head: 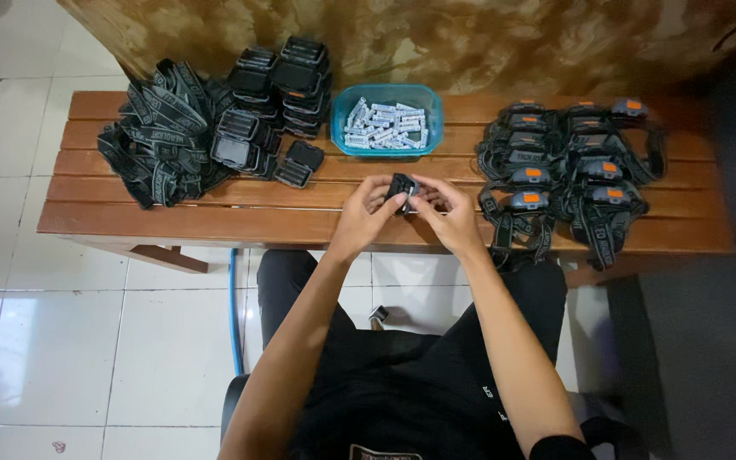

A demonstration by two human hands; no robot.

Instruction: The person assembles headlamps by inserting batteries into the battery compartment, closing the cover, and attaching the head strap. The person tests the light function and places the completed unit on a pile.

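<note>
Bench point(215, 223) of brown wooden slats lying under both hands. Beyond left hand point(366, 213), lying heaped: black straps point(159, 136), stacked black cases point(278, 85). Beside right hand point(446, 213), piling up: grey headlamps point(568, 175) with orange buttons. Just beyond fingertips, sitting: blue tub point(388, 95) holding white batteries point(385, 126). Both hands closing together, gripping small black battery case point(400, 189).

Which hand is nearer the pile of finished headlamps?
Right. The right hand sits just left of the headlamps, nearly touching them; the left hand is farther left, both holding the small black case.
</note>
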